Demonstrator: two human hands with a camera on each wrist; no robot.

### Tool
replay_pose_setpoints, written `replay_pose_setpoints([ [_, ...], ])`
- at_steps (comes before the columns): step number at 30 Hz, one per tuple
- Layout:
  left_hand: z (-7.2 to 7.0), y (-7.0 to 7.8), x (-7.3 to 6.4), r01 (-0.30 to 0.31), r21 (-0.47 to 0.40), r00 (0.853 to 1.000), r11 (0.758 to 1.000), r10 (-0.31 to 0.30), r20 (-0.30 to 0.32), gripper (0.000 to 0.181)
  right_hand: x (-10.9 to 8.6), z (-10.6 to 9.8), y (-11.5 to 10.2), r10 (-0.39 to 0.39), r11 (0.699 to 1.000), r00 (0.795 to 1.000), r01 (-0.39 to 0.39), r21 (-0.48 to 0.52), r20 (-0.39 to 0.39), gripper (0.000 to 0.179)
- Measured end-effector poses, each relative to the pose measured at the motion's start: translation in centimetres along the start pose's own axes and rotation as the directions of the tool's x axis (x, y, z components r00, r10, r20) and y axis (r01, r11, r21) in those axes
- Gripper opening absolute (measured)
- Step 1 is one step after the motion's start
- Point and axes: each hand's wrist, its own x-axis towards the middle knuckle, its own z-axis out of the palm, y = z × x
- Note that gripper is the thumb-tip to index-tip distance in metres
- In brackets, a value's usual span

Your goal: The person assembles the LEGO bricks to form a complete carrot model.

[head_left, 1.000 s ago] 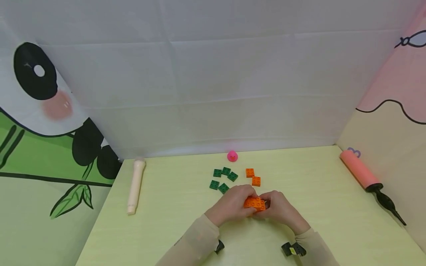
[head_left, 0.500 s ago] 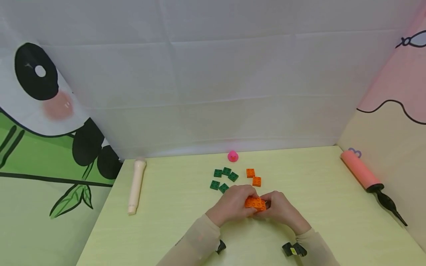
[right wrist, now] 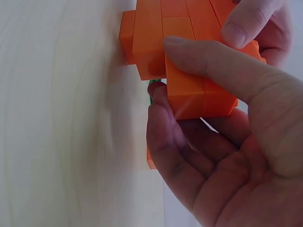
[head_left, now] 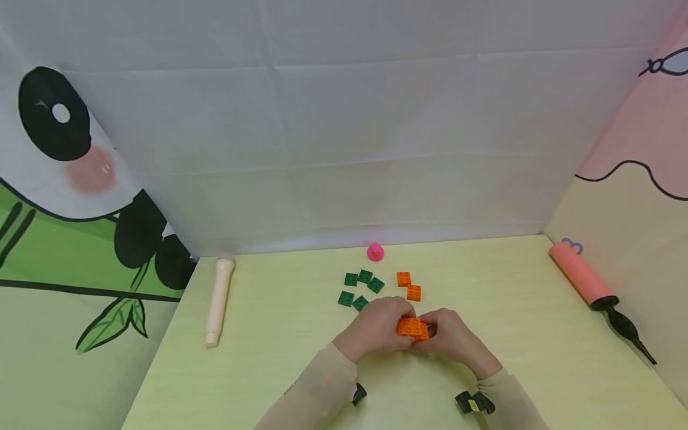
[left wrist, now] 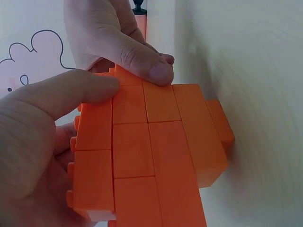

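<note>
An orange toy building-block assembly point(head_left: 412, 327), made of several bricks joined in layers, is held between both hands low over the table. In the left wrist view the stacked orange bricks point(left wrist: 132, 151) show flat joined sides, with studs pointing left. My left hand point(head_left: 378, 325) grips the left side, its thumb pressed on the near face. My right hand point(head_left: 454, 340) grips the right end; in the right wrist view its thumb point(right wrist: 199, 54) lies on the near face and its fingers curl behind. A small brick juts from the assembly's lower side. Fingers hide part of the far side.
Several green bricks point(head_left: 351, 279) lie beyond the left hand, with two loose orange bricks point(head_left: 404, 279) to their right. A small pink toy point(head_left: 375, 252) sits at the table's back edge. A pale rod point(head_left: 219, 301) lies left; a pink-and-black pump point(head_left: 583, 275) lies right.
</note>
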Motion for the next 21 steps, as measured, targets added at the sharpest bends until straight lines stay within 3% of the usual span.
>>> replay_pose_setpoints([
  [8,-0.1,-0.7,-0.1,-0.022,-0.033,1.0,0.999,0.022,0.009,0.029,0.1,-0.1,0.0,0.001,1.0,1.0,-0.001,-0.004,0.009,0.025],
  [13,-0.3,-1.5,-0.4,-0.033,-0.124,0.999,0.992,0.037,0.031,0.031,0.2,-0.3,0.1,-0.003,0.999,1.0,0.003,-0.035,-0.001,0.024],
  [16,-0.5,-2.4,-0.5,-0.032,-0.219,0.998,0.975,0.043,0.048,0.034,0.2,-0.4,0.2,-0.003,0.999,1.0,0.003,-0.046,-0.003,0.025],
  [21,-1.0,-3.9,-0.7,-0.011,-0.382,0.997,0.924,0.04,0.066,0.035,0.0,-0.5,0.1,0.009,1.0,1.0,-0.009,-0.03,0.001,0.027],
])
